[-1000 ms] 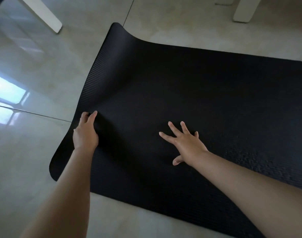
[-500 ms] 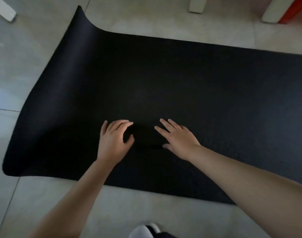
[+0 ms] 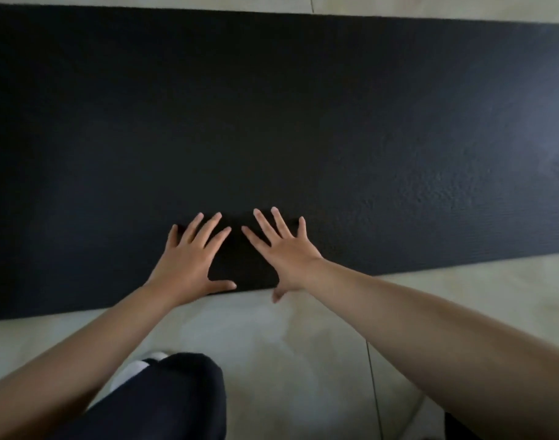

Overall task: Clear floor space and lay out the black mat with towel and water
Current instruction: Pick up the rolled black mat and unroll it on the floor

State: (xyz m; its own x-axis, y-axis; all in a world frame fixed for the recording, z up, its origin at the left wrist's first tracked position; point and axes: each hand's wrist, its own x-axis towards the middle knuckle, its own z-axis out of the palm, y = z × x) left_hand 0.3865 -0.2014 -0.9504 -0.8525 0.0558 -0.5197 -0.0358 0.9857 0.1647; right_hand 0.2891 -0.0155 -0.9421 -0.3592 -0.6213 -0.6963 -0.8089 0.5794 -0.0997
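Note:
The black mat (image 3: 271,122) lies flat across the pale tiled floor and fills the upper part of the head view, running past both side edges. My left hand (image 3: 189,258) rests palm down on the mat near its near edge, fingers spread. My right hand (image 3: 281,249) lies flat beside it, fingers spread too, its thumb hanging over the mat's near edge. Neither hand holds anything. No towel or water is in view.
Pale floor tiles (image 3: 287,344) show along the near side of the mat, with a thin strip beyond its far edge. My knee in dark trousers (image 3: 170,401) and a white shoe tip (image 3: 138,366) sit at the bottom, left of centre.
My left hand left the curled left end of the mat and moved right to lie beside my right hand. The view shifted right along the mat; the raised end is out of frame.

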